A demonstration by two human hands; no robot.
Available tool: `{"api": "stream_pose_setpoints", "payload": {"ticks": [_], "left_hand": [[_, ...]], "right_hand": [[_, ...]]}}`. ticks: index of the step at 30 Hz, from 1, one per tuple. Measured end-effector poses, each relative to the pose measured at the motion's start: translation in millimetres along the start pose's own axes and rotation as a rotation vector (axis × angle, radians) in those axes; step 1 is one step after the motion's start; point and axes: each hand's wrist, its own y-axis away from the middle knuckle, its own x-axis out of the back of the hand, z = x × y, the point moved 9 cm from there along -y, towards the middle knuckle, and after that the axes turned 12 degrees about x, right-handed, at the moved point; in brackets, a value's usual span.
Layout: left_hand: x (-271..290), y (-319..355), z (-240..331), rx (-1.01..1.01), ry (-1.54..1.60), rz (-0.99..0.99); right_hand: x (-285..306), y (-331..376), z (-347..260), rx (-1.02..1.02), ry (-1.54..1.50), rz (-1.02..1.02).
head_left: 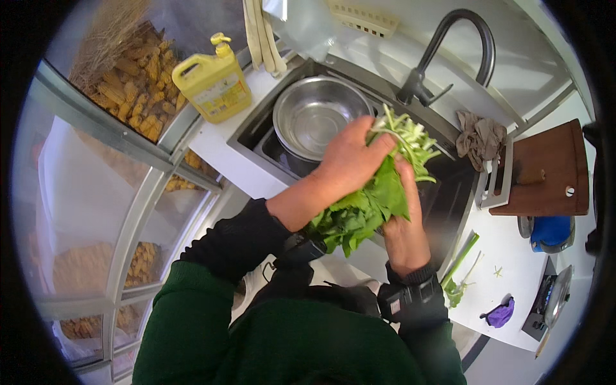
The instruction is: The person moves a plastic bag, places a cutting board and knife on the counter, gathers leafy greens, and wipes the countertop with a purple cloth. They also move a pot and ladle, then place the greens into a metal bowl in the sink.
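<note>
Both my hands are closed around a bunch of leafy greens (356, 215) over the front of the dark sink (452, 189). My left hand (350, 157) wraps the bunch from its upper left side. From the right, my right hand (409, 221) grips it with the fingers partly hidden by leaves. The pale cut stems point up and away from me, while the broad leaves hang toward my body. Just beyond my left hand, a round metal bowl (317, 115) sits in the left part of the sink with nothing visible in it but a shiny bottom.
A black faucet (417, 86) rises behind the sink. To the left stands a yellow pump jug (215, 86) near a window. A crumpled cloth (480, 136), a brown board (545, 173), loose stalks (461, 256) and a purple item (500, 313) are on the right.
</note>
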Motion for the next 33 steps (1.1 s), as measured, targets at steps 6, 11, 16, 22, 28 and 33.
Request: {"api": "stream_pose_setpoints", "payload": {"ticks": [6, 11, 16, 22, 28, 33], "left_hand": [[81, -85, -21, -0.081, 0.031, 0.136], [83, -156, -142, 0.312, -0.156, -0.076], [60, -164, -225, 0.425, -0.232, -0.186], [49, -159, -212, 0.208, -0.701, -0.080], [34, -101, -161, 0.036, -0.253, -0.179], [-29, 26, -121, 0.214, 0.053, -0.337]], "right_hand": [[-55, -107, 40, 0.121, -0.169, -0.224], [41, -171, 143, -0.294, 0.158, 0.270], [85, -160, 135, -0.235, 0.225, 0.177], [67, -80, 62, -0.219, 0.230, 0.023], [151, 61, -18, -0.144, 0.343, 0.034], [280, 214, -89, -0.035, 0.625, 0.529]]}}
